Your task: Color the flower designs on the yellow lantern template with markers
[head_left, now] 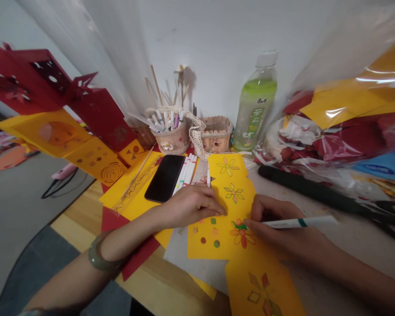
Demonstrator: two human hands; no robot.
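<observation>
The right hand (278, 239) pinches a white marker (286, 223) near its tip, at a flower (242, 239) on the yellow paper (222, 251). The left hand (195, 202) lies on the paper, fingers loosely bent. The paper looks light and bendy, best held by its edges; the marker looks light and stiff.

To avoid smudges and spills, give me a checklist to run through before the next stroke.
1. Marker gripped by the right hand: ok.
2. Green tip at the orange flower: ok.
3. Left hand resting on the yellow card: ok.
4. Phone apart from the flower: ok, it lies beyond the left hand.
5. Drink bottle upright and capped: ok.
6. Ink on the flower dry: cannot tell.
</observation>
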